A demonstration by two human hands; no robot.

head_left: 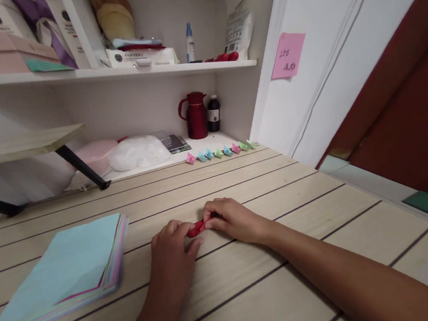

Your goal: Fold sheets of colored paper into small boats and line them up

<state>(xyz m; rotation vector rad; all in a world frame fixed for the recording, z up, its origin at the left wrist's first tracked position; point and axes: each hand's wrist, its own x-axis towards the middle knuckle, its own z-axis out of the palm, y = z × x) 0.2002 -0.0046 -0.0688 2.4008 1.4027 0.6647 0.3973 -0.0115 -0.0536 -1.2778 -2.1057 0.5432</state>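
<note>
A small folded piece of red paper (196,228) lies on the pale wooden table (268,185), pinched between both hands. My left hand (173,251) closes its thumb and fingers on the paper's left end. My right hand (234,220) presses curled fingers on its right end. Most of the paper is hidden under the fingers. A stack of coloured square paper sheets (68,270), light blue on top, lies to the left of my left hand.
A row of several small folded paper boats (219,152) in pink, blue and green stands at the table's far edge. Behind are a dark red jug (196,115), a dark bottle (213,113), a white plastic bag (138,152), shelves with boxes, and a pink sticky note (287,54).
</note>
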